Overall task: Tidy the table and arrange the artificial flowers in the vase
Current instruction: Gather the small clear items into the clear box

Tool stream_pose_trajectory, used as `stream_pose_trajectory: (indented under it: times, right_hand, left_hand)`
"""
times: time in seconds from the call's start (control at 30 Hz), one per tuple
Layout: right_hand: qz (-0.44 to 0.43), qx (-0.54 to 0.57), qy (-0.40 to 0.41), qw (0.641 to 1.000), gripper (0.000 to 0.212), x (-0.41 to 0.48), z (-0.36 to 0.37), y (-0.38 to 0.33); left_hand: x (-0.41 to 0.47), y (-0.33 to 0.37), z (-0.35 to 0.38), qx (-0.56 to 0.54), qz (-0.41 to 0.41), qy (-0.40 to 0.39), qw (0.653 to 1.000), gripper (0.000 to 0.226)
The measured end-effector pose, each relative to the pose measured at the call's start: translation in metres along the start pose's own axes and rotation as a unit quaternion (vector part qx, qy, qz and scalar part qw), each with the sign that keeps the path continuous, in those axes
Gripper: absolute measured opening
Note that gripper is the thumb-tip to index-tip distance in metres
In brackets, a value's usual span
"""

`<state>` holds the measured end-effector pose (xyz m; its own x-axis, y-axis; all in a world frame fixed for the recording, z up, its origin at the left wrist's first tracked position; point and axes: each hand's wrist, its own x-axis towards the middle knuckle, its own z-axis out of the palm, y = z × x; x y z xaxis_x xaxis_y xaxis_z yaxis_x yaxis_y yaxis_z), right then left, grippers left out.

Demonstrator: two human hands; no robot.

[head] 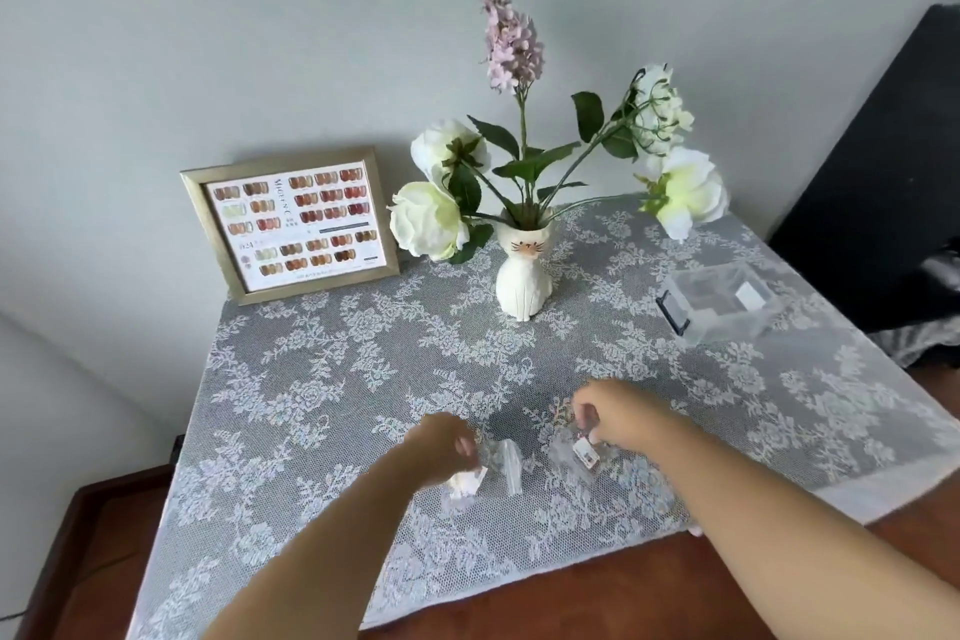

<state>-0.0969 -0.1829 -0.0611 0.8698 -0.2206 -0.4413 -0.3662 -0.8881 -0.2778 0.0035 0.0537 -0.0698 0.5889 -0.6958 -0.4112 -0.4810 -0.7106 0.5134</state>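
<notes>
We have both hands down on the lace, near the front of the table. Our left hand [441, 447] has its fingers curled and pinched on a small crinkly clear packet with white inside [465, 483]. Our right hand [618, 413] pinches a second clear packet [584, 450], this one showing a little white label with a red mark. Between the two lies a third, flat and transparent plastic sleeve [509, 465], touched by neither hand (the blur there makes its edges hard to trace). So we count three small packets in all.

Under them spreads a white lace tablecloth [363, 369], netted, with a woven rose pattern, draped over a dark reddish wooden table [649, 598] whose smooth surface shows bare at the near edge.

Farther back, roughly centre, stands the vase [523, 281]: glossy white ceramic shaped like a sitting cat, with a painted face and whiskers. The artificial flowers [524, 156] are already in it, upright and fanning out: four plump white blooms with greenish hearts and one tall lilac spike, on green stems with dark leaves.

Left of the vase, a gold-framed nail colour chart [291, 229] leans against the pale wall. To the right sits one clear square acrylic box [722, 307].
</notes>
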Motion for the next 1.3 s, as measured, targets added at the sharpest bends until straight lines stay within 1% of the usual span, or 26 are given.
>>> stream_pose_trajectory:
  times: [0.07,0.13,0.27,0.4,0.57,0.67,0.83,1.0,1.17,1.3]
  right_hand:
    - [0.018,0.052,-0.024,0.998,0.025,-0.003,-0.016,-0.001]
    - [0.021,0.077,-0.023,0.996,0.025,-0.007,-0.034,-0.001]
    - [0.041,0.127,0.008,0.991,0.023,-0.018,-0.061,0.005]
    - [0.052,0.171,0.038,0.983,0.02,-0.022,-0.078,0.021]
    - [0.058,0.193,0.078,0.976,0.022,-0.023,-0.106,0.067]
    - [0.055,0.192,0.087,0.976,0.013,-0.021,-0.127,0.109]
    - [0.055,0.177,0.113,0.976,0.007,-0.013,-0.162,0.181]
    - [0.046,0.17,0.143,0.974,0.015,0.007,-0.19,0.241]
    - [0.024,0.153,0.176,0.972,0.017,0.037,-0.2,0.26]
    - [-0.004,0.145,0.16,0.976,0.023,0.058,-0.188,0.255]
  left_hand:
    - [0.005,0.004,-0.019,-0.011,0.022,-0.012,1.0,0.015]
    - [0.014,0.013,-0.037,-0.019,0.045,-0.008,0.999,0.015]
    - [0.032,0.042,-0.063,-0.02,0.093,0.004,0.996,0.016]
    - [0.053,0.073,-0.076,-0.024,0.115,0.021,0.993,0.015]
    - [0.083,0.117,-0.07,-0.01,0.135,0.041,0.99,0.018]
    - [0.107,0.149,-0.06,-0.008,0.145,0.062,0.987,0.019]
    - [0.143,0.2,-0.035,-0.041,0.124,0.099,0.987,0.016]
    - [0.173,0.24,-0.017,-0.087,0.064,0.149,0.983,0.012]
    - [0.187,0.251,-0.008,-0.098,0.036,0.174,0.979,0.014]
    - [0.194,0.246,-0.002,-0.106,0.021,0.18,0.978,0.014]
